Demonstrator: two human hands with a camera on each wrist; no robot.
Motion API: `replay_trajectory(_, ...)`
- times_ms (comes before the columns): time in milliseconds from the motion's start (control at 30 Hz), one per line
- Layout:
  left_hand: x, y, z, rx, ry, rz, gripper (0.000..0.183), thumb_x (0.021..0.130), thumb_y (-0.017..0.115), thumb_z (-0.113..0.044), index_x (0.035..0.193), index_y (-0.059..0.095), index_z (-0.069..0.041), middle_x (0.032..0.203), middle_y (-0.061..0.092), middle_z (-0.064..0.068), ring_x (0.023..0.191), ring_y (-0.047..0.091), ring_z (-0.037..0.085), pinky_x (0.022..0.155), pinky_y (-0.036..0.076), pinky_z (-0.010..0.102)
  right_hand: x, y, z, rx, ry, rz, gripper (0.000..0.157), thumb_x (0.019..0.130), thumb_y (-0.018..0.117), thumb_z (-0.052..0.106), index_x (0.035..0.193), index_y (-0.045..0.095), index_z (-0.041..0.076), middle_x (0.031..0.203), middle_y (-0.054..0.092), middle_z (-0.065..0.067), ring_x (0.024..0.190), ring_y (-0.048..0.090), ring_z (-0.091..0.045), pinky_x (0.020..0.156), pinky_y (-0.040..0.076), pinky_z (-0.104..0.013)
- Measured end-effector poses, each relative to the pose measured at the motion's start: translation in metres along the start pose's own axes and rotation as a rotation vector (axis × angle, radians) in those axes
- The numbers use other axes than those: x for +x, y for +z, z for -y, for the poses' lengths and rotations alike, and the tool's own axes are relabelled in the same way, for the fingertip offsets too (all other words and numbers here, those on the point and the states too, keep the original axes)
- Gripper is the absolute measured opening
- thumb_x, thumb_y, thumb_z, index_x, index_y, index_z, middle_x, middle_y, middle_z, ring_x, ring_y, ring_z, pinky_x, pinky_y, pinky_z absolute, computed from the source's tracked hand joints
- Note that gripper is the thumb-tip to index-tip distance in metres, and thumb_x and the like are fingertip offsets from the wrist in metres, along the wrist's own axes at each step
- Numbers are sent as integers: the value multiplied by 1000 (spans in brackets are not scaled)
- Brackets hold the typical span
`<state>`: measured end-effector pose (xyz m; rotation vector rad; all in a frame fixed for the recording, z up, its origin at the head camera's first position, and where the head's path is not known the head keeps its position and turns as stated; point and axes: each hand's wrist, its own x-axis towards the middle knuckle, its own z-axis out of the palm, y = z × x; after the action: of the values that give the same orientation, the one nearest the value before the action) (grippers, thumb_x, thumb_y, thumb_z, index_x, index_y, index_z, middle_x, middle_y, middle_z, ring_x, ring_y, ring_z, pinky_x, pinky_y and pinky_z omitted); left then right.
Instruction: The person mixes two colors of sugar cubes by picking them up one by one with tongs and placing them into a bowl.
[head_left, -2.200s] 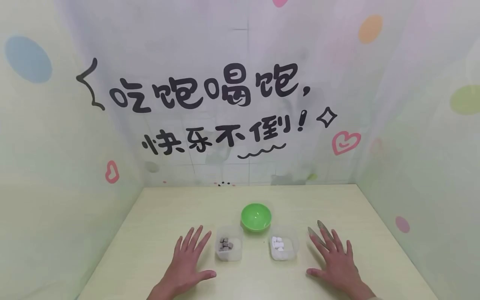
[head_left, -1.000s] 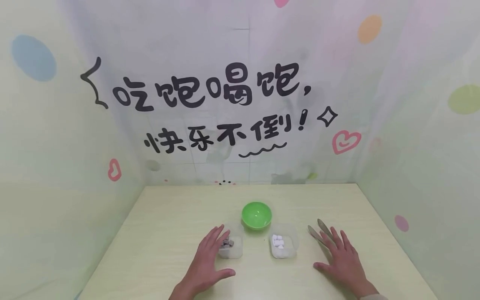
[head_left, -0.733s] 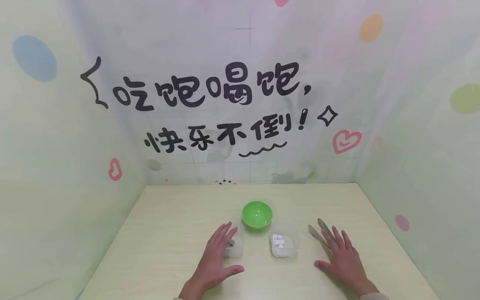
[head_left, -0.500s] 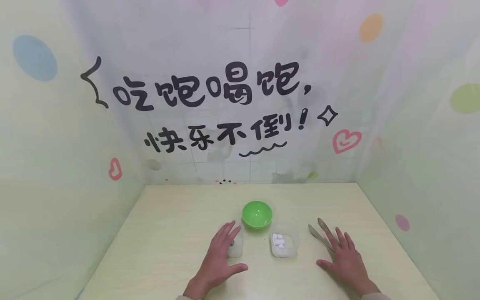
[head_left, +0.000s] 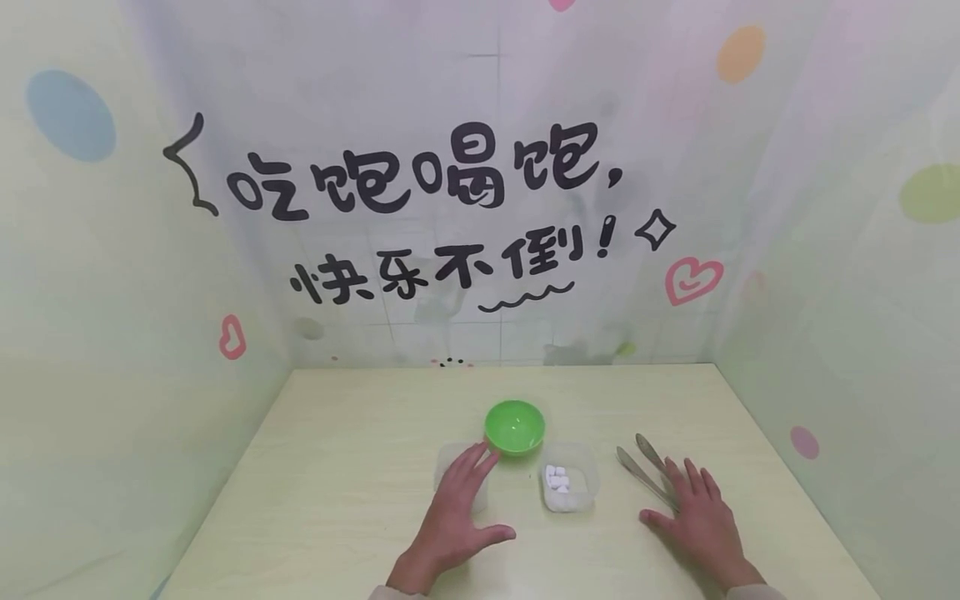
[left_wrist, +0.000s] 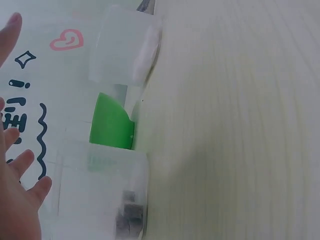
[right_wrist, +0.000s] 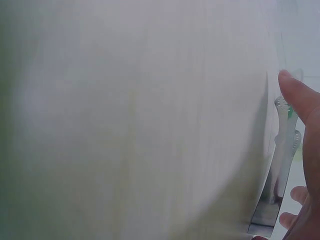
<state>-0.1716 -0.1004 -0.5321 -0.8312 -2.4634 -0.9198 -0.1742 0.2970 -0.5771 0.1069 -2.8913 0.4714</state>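
My left hand (head_left: 453, 521) hovers over the left clear plastic container (head_left: 447, 455), fingers spread loosely and thumb pointing right. That hand hides most of the container in the head view; in the left wrist view, dark grey-brown cubes (left_wrist: 131, 215) show through its wall. A pair of metal tongs (head_left: 647, 472) lies at the right, its two tips pointing away. My right hand (head_left: 701, 521) is over the rear part of the tongs, fingers extended and thumb out to the left. In the right wrist view the tongs (right_wrist: 280, 165) lie beneath this hand, their joined end nearest.
A green bowl (head_left: 514, 429) stands behind the containers, near the left fingertips. Right of the left hand is a second clear container (head_left: 583, 483) with several white cubes (head_left: 557, 479). A printed wall (head_left: 360, 333) borders the pale table (head_left: 345, 450) at the back, with side walls left and right.
My left hand has moved rightward from beside the left container to over it, covering its cubes in the head view. My right hand has shifted slightly right; the tongs have stayed in place.
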Motion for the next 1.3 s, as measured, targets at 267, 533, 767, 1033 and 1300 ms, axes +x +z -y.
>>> replay_trajectory(267,3,9,-13,-7,2,-1,100,67,79,-57,150,37,-21,156,30,4,141,28,25,106,32,58,1,-1,-3,23,33,23,99,77,65,69,145,37,3,146,29,-35,130,23,-57,87,36,-73)
replay_trajectory(533,4,23,-19,-7,67,-44,99,67,79,-58,147,42,-15,155,33,1,139,32,26,107,33,53,-1,-4,-3,47,58,20,94,79,65,66,141,42,-1,143,30,-38,128,26,-59,89,34,-74)
replay_trajectory(767,3,33,-25,-49,61,-46,101,63,85,-48,148,41,-16,153,36,6,138,33,26,105,36,54,-2,-4,-5,51,59,18,89,80,68,61,136,46,-5,141,32,-39,126,28,-59,89,35,-74)
replay_trajectory(1033,3,43,-34,-97,5,-19,98,67,85,-47,149,37,-22,154,34,3,139,31,24,105,37,51,-3,-7,-3,76,73,13,80,83,67,57,126,54,-9,140,32,-41,125,30,-58,90,33,-73)
replay_trajectory(1300,5,52,-32,-103,-27,2,96,68,85,-45,148,39,-17,153,35,5,137,34,26,103,39,52,-1,-6,-6,102,112,2,66,83,73,44,119,59,-9,137,37,-40,124,34,-56,93,34,-71)
